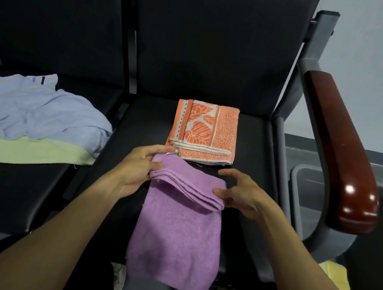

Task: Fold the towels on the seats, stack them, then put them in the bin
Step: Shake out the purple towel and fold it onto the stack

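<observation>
A purple towel [176,236] lies lengthwise on the right black seat [144,123], its near end hanging over the front edge and its far end doubled back toward me. My left hand [140,166] pinches the left corner of that doubled end. My right hand [244,192] holds the right corner, thumb on the layered edge. Just beyond lies a folded orange leaf-patterned towel [203,130]. On the left seat an unfolded light blue towel [35,113] sits on top of a pale green towel [24,151].
A grey bin [306,193] stands on the floor right of the seat, behind a dark red wooden armrest [342,151] on a grey metal frame. Something yellow [336,278] lies on the floor below the armrest. Black seat backs rise behind.
</observation>
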A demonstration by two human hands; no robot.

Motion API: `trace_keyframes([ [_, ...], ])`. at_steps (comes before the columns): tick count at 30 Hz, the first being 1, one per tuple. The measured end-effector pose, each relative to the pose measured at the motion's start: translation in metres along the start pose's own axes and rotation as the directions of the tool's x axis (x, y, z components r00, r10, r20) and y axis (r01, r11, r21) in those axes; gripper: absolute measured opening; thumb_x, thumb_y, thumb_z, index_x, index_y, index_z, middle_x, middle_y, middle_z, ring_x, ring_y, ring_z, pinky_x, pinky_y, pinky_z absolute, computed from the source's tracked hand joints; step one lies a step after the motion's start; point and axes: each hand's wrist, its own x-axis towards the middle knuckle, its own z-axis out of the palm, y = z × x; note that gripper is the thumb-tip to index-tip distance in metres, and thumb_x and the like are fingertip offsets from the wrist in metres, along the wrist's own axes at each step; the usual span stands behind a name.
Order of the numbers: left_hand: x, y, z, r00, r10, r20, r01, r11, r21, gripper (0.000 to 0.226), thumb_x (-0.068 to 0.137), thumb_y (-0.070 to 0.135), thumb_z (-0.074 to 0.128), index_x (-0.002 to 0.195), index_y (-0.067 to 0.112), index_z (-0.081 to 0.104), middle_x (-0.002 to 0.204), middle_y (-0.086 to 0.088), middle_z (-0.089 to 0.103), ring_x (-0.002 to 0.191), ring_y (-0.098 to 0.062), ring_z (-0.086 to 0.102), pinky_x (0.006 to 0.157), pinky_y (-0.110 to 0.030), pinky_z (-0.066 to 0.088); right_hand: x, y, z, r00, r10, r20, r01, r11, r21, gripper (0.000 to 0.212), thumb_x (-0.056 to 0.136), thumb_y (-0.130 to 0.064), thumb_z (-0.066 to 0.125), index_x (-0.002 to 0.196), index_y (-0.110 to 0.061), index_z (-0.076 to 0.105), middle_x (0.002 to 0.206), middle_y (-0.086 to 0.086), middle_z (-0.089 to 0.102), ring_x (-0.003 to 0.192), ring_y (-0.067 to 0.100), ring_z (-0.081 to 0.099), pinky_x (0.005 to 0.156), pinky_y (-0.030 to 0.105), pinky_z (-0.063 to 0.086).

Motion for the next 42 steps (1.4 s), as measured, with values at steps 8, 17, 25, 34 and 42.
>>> trace_keyframes([
  [8,-0.003,0.001,0.0,0.999,-0.01,-0.03,0.013,0.994,0.104,0.049,0.095,-0.013,0.047,0.122,0.021,0.072,0.122,-0.004,0.066,0.102,-0.019,0.068,0.068,-0.024,0.056,-0.001,-0.003,0.009,0.995,-0.074,0.066,0.072,0.997,0.03,0.032,0.091,0.008,0.062,0.109,-0.017,0.071,0.12,0.019,0.066,0.097,0.03,0.068,0.075,0.038,0.06],
  [17,0.003,-0.006,0.001,0.965,0.142,-0.219,-0.079,0.958,0.275,0.016,0.093,0.008,0.068,0.096,0.018,0.08,0.103,0.009,0.071,0.096,-0.003,0.063,0.069,-0.014,0.046,0.002,0.002,0.013,0.98,-0.186,-0.065,0.19,0.981,0.048,0.026,0.096,0.0,0.061,0.087,-0.016,0.079,0.099,0.011,0.076,0.096,0.025,0.068,0.091,0.043,0.058],
  [25,0.003,-0.011,0.004,0.998,0.044,-0.034,-0.033,0.962,0.271,0.04,0.095,-0.001,0.063,0.128,0.021,0.068,0.122,0.005,0.062,0.107,-0.008,0.062,0.083,-0.023,0.056,0.003,-0.003,0.005,0.977,-0.144,-0.159,0.139,0.989,-0.043,0.051,0.088,0.014,0.05,0.131,-0.011,0.063,0.118,0.014,0.065,0.084,0.02,0.066,0.062,0.027,0.055],
  [34,0.009,-0.02,0.003,0.998,0.055,0.008,-0.052,0.891,0.451,0.053,0.097,0.004,0.061,0.141,0.03,0.05,0.12,0.007,0.053,0.106,-0.008,0.059,0.077,-0.024,0.055,0.002,0.001,0.006,0.982,-0.137,-0.129,0.1,0.962,-0.256,0.065,0.084,0.003,0.067,0.143,-0.018,0.051,0.125,0.007,0.055,0.094,0.019,0.063,0.075,0.032,0.058],
  [42,0.011,-0.038,0.004,0.996,0.01,0.094,-0.082,0.592,0.802,0.065,0.092,0.008,0.067,0.145,0.036,0.043,0.134,0.0,0.041,0.106,-0.012,0.051,0.078,-0.02,0.042,-0.002,0.006,0.015,0.986,-0.165,-0.038,0.093,0.715,-0.693,0.08,0.084,0.0,0.064,0.153,-0.023,0.032,0.145,0.004,0.034,0.122,0.028,0.054,0.088,0.032,0.054],
])
